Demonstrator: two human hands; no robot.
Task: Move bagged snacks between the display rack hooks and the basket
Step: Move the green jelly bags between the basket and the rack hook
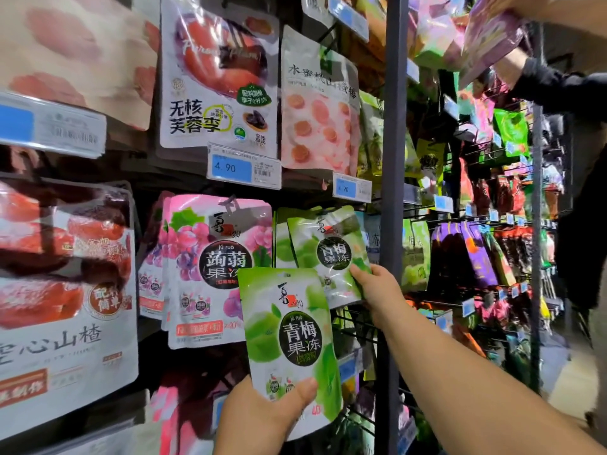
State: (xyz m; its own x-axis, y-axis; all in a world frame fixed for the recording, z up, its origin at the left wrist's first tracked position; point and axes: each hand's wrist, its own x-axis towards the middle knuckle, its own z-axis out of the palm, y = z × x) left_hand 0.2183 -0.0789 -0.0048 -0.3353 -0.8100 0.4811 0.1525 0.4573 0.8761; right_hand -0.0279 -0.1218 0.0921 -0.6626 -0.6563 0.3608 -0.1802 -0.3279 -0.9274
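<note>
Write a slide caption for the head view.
Left hand holds a green jelly bag; right hand pinches a tilted green bag at the rack.

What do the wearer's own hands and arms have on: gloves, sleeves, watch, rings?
The left hand and right hand are ungloved, with no rings in view. The right forearm is uncovered along its visible length: no sleeve, watch or bracelet. Only the left wrist shows, also uncovered.

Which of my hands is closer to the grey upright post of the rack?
Right. The right hand sits just left of the post; the left hand is lower, farther left.
</note>
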